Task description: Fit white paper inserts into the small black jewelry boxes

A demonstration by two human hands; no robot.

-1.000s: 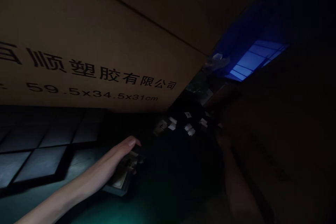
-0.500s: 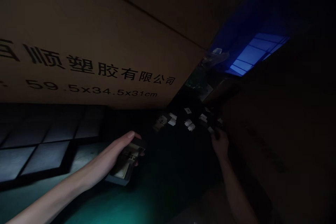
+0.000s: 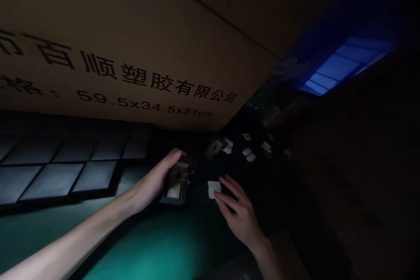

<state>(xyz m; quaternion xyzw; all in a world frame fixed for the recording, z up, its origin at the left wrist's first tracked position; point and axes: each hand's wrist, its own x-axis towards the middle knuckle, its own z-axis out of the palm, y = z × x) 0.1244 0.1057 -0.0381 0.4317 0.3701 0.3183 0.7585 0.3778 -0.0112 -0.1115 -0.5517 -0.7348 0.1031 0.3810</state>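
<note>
My left hand (image 3: 164, 179) is wrapped round a small dark box (image 3: 175, 190) with a pale insert, its thumb along the top end. To the right of it, my right hand (image 3: 234, 203) pinches a small white card (image 3: 214, 190) between its fingertips. A gap of dark surface separates the card from the box. Beyond my hands lie several small white pieces (image 3: 248, 154) and a patterned brownish piece (image 3: 214, 148), all dim.
A large printed cardboard carton (image 3: 183, 43) stands across the back. Rows of flat dark boxes (image 3: 98, 175) lie at the left on a green surface (image 3: 147, 245). At the upper right is a blue reflective panel (image 3: 341, 61). The right side is very dark.
My right hand has come from the scattered pieces toward the dark box, now with a white card in its fingers. The view has shifted; my left hand still holds the box, now more upright.
</note>
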